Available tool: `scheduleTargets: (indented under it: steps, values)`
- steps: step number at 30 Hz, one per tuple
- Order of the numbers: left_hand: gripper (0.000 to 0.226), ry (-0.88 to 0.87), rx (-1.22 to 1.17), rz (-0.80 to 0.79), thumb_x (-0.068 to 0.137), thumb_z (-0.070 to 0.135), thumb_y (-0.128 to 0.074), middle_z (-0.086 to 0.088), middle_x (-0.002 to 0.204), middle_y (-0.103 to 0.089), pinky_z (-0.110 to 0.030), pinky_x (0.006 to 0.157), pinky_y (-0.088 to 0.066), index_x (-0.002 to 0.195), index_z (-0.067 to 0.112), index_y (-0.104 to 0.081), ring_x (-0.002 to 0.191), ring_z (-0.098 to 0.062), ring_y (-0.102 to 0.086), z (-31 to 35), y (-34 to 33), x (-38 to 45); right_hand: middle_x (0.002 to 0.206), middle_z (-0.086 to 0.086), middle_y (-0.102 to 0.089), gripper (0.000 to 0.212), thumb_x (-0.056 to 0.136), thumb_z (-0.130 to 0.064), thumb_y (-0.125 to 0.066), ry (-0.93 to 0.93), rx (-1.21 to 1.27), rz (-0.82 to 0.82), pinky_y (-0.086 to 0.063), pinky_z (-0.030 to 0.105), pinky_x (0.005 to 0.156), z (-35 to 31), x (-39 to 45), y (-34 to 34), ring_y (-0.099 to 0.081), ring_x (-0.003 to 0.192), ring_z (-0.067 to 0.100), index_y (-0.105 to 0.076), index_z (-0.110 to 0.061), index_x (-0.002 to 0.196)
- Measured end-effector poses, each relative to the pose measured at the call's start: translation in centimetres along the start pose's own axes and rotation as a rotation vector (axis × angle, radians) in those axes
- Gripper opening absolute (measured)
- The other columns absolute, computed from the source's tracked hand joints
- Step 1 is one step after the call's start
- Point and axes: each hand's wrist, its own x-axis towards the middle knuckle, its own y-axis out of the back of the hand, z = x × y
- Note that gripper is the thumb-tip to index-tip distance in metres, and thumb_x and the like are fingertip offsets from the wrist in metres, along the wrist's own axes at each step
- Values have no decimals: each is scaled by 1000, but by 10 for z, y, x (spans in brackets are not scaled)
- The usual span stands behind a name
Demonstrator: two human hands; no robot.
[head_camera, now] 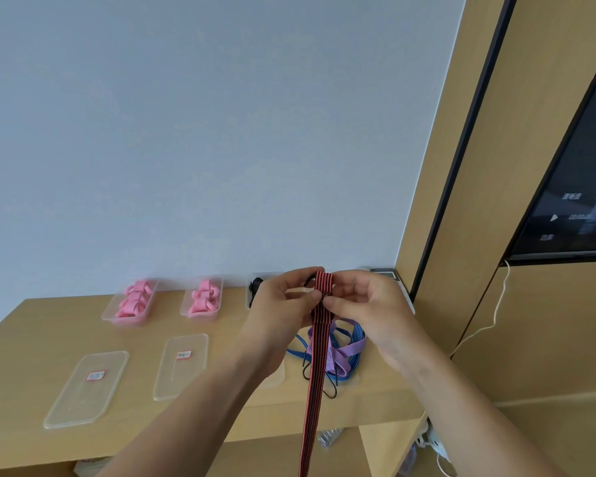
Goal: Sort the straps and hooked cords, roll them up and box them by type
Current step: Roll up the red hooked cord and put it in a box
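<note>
At the far left of the bench [42, 325] two clear boxes [130, 302] stand by the wall, each with rolled pink straps [135, 297] inside, so that type looks largely sorted; their labelled lids [86, 387] lie flat nearer the front edge, probably kept off until filling is done. Further right, the left hand [283, 301] pinches the top of a red-and-black striped cord [320, 325], thumb pressed on its face, seemingly to anchor the fold. The right hand [362, 304] pinches the same cord from the other side, fingers curled round it, likely starting the first turn of a roll while the long tail hangs down past the bench front. Behind it lies a loose tangle of purple and blue hooked cords [341, 346], still unrolled.
</note>
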Motion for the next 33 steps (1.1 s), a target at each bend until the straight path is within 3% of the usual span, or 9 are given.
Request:
scheduleTargets:
  steps: [3, 6, 9, 12, 16, 21, 23, 27, 33]
  values:
    - [27, 30, 9, -35, 100, -3, -57, -16, 104, -73, -36, 75, -62, 123, 6, -68, 86, -33, -76, -2, 1, 0, 93, 16, -74, 24, 82, 7, -74, -53, 44, -17, -61, 38, 78, -3, 2, 5, -74, 85, 31, -72, -7, 102]
    - [18, 85, 113, -54, 103, 18, -60, -12, 98, -76, -42, 82, -63, 113, 6, -70, 90, -28, -75, -4, 1, -2, 89, 13, -76, 24, 81, 11, -72, -52, 92, 3, -61, 42, 79, -8, 3, 7, -74, 83, 31, -70, -4, 99]
    - [38, 164, 162, -80, 103, 36, -57, -17, 93, -75, -35, 72, -62, 106, 0, -72, 82, -27, -69, -9, 1, -6, 90, 16, -76, 24, 80, 11, -73, -24, 124, 66, -60, 46, 80, -10, 6, 10, -73, 83, 34, -68, -2, 99]
    - [37, 179, 111, -101, 104, 30, -55, -28, 99, -74, -32, 66, -59, 101, -1, -74, 80, -32, -69, -9, -2, -12, 91, 13, -76, 26, 81, 8, -73, 28, 80, 112, -58, 51, 82, -8, 6, 10, -74, 84, 31, -70, -8, 102]
    - [34, 181, 29, -149, 107, 18, -49, -16, 86, -78, -33, 61, -59, 92, 1, -74, 74, -34, -70, -5, -5, -17, 88, 7, -77, 29, 83, 10, -71, 123, 58, 121, -58, 33, 79, -6, 1, 8, -75, 82, 21, -74, -11, 102]
    - [48, 247, -53, -121, 107, 23, -46, -21, 92, -77, -45, 82, -59, 79, 6, -81, 85, -37, -71, -5, -4, -12, 88, 2, -77, 31, 81, 12, -73, 243, 7, 174, -56, 26, 78, -1, -5, 6, -74, 82, 18, -73, -15, 97]
    - [45, 280, -97, -79, 105, 29, -50, -24, 96, -76, -50, 88, -57, 83, 4, -80, 90, -40, -71, -6, -2, -7, 90, 1, -77, 34, 80, 12, -74, 291, -11, 186, -58, 30, 80, 2, -9, 4, -74, 86, 17, -71, -18, 96]
    - [39, 318, -153, -43, 102, 32, -56, -21, 95, -76, -41, 76, -60, 96, -1, -75, 82, -34, -73, -8, 1, -1, 89, -6, -77, 37, 79, 11, -76, 386, -70, 195, -60, 35, 84, 10, -15, 0, -75, 89, 16, -70, -24, 91]
    - [31, 271, -198, -81, 99, 26, -61, -21, 95, -75, -38, 76, -62, 102, -2, -75, 84, -32, -75, -6, 8, 4, 92, -12, -74, 29, 71, 18, -73, 602, -236, 177, -61, 36, 81, 29, -15, -4, -73, 99, 12, -70, -9, 80]
